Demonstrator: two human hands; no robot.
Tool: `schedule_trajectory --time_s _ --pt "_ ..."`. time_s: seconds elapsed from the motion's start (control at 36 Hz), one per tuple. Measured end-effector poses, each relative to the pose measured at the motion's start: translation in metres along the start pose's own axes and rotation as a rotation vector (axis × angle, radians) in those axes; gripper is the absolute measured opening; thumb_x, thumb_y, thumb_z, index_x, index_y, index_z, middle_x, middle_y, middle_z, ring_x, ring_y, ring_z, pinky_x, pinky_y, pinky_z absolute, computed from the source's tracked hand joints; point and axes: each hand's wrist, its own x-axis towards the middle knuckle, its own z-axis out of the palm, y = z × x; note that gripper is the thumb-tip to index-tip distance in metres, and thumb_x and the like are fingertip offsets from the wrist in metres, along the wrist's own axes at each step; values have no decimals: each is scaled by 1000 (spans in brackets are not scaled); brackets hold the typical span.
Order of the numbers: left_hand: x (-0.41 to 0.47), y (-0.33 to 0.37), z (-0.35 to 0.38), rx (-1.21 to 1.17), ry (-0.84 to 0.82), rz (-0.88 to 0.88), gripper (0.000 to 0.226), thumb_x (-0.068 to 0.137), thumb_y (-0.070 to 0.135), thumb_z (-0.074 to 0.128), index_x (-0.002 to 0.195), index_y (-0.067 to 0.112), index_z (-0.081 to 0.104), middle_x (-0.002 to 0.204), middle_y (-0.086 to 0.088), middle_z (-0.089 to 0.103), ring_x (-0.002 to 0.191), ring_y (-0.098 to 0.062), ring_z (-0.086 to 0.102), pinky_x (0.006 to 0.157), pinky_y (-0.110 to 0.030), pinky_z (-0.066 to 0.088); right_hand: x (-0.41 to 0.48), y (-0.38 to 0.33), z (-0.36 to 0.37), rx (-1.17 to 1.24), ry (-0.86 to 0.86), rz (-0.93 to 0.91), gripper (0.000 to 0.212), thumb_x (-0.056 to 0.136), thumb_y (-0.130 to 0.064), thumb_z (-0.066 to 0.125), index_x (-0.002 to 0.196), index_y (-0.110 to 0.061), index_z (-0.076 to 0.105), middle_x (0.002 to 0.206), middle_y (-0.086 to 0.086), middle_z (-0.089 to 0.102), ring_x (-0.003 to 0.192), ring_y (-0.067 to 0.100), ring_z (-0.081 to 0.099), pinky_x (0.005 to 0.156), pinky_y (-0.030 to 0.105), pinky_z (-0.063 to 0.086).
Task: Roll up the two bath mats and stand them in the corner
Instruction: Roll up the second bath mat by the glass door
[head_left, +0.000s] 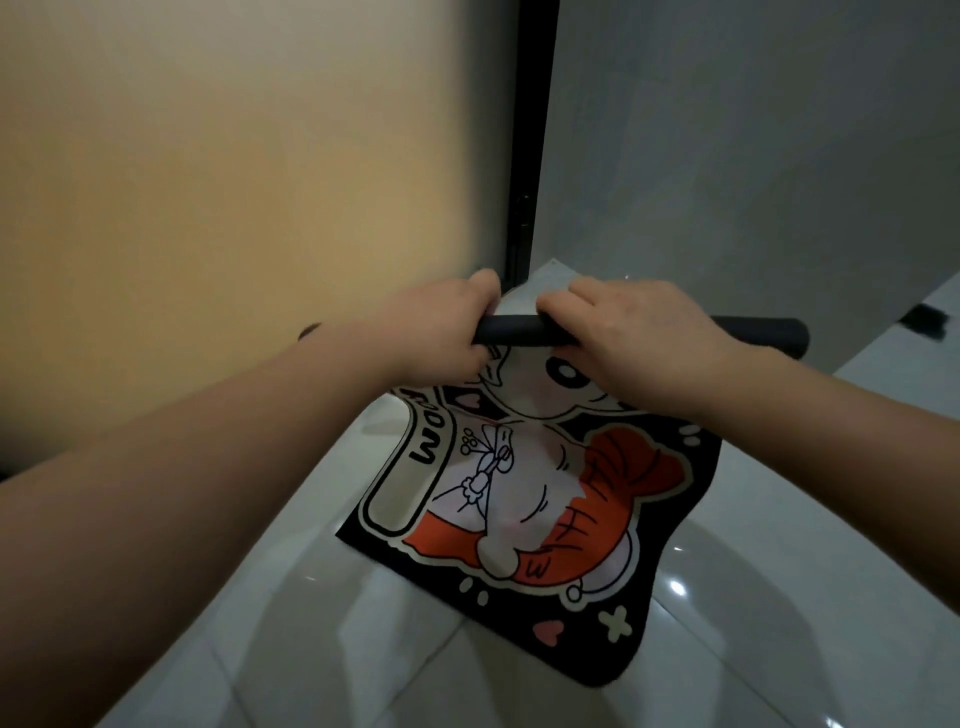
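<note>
Both forearms reach forward; left hand (441, 325) and right hand (639, 338) are closed over the black rolled far edge (519, 335) of the cartoon bath mat (519, 499). Rolling has just begun: next, turn the roll toward the near hem, keeping ends aligned. Glossy tiled floor (779, 623); walls meet at a dark door frame (535, 156)

I'm looking down at a glossy pale tiled floor (779, 623), with light spots bouncing off the tiles and grout lines crossing it. A black bath mat (519, 499) with a cartoon print in orange and white lies on it, its far end curled into a tight black roll. Off to the right there's a small dark thing (927, 322) on the tiles, too blurry for me to tell what.
</note>
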Motion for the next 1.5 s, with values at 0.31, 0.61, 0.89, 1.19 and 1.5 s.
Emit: schedule_trajectory --time_s 0.31,0.61,0.89,1.19,1.5 --pt "-4 11 8 222 186 174 30 91 29 54 121 23 49 107 -1 61 95 -24 59 65 -32 32 7 16 -9 594 -533 276 28 81 -44 67 102 -26 58 83 -3 61 75 15 57 65 32 44" --pt "-1 10 1 -32 -194 34 20 79 26 65 97 22 58 79 2 60 81 -24 61 66 -33 47 -5 0 11 -25 -60 -62 24 80 -29 67 93 -12 55 73 8 59 58 31 59 41 25 15" --pt "-14 12 38 286 310 213 17 84 23 59 98 15 54 86 -3 64 75 -30 64 52 -33 29 4 12 -7 648 -719 282 36 75 -53 69 99 -28 59 83 -5 63 75 13 60 66 30 46" --pt "-6 3 15 -84 -216 -23 37 74 42 71 106 30 57 88 6 63 81 -17 58 64 -28 41 -12 6 14 3 -177 -12 18 89 -33 53 100 -19 50 85 1 60 75 27 61 52 32 25" --pt "-14 13 43 281 193 95 20 90 27 52 109 23 51 101 2 63 90 -23 62 60 -33 31 -2 9 6 450 -696 255 61 71 -62 66 120 -31 46 99 -2 64 87 18 60 76 35 49"
